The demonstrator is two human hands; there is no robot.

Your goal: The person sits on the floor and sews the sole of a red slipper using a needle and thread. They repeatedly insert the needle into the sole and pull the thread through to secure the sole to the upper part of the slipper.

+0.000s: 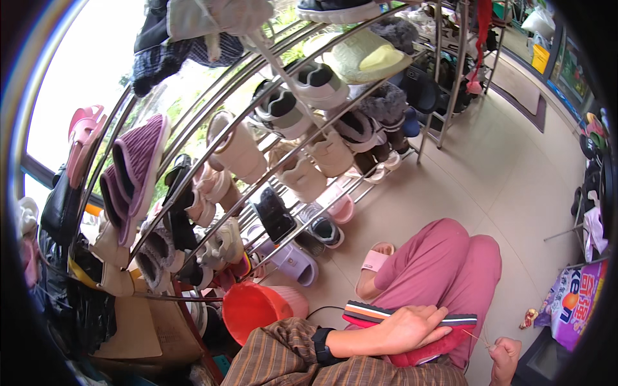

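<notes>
A red plush slipper [416, 356] lies across the person's lap, its sole edge striped in black, white and orange. My left hand [417, 324], with a dark watch on the wrist, grips the slipper, the fingers laid over the striped edge. At the lower right, my right hand [505, 354] is closed in a fist around a thin pale thread [475, 336]. That thread runs taut from the slipper's red side to the fist, with loose loops beside it. Whether the fist also hides a needle I cannot tell.
A curved metal shoe rack [270, 181] full of shoes rises at the left and ahead. A red bucket [251, 311] stands by my left elbow, near a cardboard box [145, 333]. At the right lie a purple printed bag [572, 306] and a dark tray [540, 359].
</notes>
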